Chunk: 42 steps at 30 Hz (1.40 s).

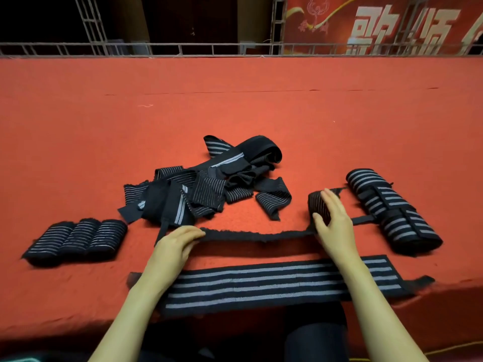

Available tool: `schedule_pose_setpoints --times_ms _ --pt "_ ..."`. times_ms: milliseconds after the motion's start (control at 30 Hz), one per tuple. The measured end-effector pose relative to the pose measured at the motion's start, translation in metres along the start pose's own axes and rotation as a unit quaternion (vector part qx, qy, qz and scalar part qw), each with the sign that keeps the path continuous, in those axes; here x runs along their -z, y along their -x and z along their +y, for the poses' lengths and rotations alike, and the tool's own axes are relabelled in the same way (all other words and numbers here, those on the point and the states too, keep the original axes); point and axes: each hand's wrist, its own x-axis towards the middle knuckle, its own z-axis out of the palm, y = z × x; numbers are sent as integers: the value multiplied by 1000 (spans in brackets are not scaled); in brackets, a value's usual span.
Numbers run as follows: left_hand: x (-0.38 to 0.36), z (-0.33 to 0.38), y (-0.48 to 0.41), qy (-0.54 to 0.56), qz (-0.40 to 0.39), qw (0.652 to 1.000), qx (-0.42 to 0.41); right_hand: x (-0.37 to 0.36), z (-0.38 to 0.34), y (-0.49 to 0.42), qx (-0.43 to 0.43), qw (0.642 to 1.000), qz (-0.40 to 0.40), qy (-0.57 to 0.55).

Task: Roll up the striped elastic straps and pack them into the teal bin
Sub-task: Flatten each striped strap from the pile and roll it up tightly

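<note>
A black strap [257, 235] lies stretched between my hands on the red carpet. My right hand [333, 218] grips its rolled-up end [317, 205]. The fingers of my left hand [177, 242] press the loose end flat. A wide grey-striped strap [274, 282] lies flat under my forearms by the front edge. A tangled heap of straps [209, 181] sits behind my hands. Three thin-striped rolls [78, 237] lie at the left, and wide-striped rolls [392, 210] at the right. The teal bin is not in view.
The red carpeted platform [235, 100] stretches far back to a metal truss railing [183, 49] and a red banner [379, 24]. Its front edge runs just below the wide strap, with my dark-clad knees [313, 333] beneath.
</note>
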Motion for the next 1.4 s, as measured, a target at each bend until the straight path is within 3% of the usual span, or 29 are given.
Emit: schedule_pose_setpoints --times_ms 133,200,300,367,533,633,700,800,900,967,1033,1133,1267,1400 --pt "2 6 7 -60 107 992 -19 -3 2 3 27 998 58 15" --pt "-1 1 12 -76 81 994 8 -7 11 8 0 999 5 45" --pt "-1 0 16 -95 -53 993 41 -12 23 19 -79 971 -108 197" --pt "7 7 16 -92 -96 988 80 -11 22 26 -125 949 -110 269" --pt "4 13 3 -89 -68 987 114 -10 11 27 -137 933 -86 322" --pt "-12 27 -7 -31 -69 993 94 -18 4 26 -70 962 -73 255" --pt "-23 37 -11 -12 -90 993 71 -25 -5 26 -15 979 -106 175" --pt "-35 45 -15 -47 -135 988 65 -38 -18 27 17 962 -203 184" --pt "-35 41 -20 -22 -161 982 93 -47 -28 23 24 956 -224 190" --pt "-31 38 -25 17 -114 988 104 -53 -40 20 41 964 -228 129" --pt "-24 36 -29 27 0 989 145 -62 -57 17 72 965 -244 66" --pt "-11 28 -38 17 122 967 223 -82 -85 8 119 958 -263 8" --pt "-6 12 -52 -12 89 951 297 -122 -118 -12 136 953 -271 -22" --pt "-11 2 -59 -43 68 948 308 -165 -136 -33 106 954 -279 11"
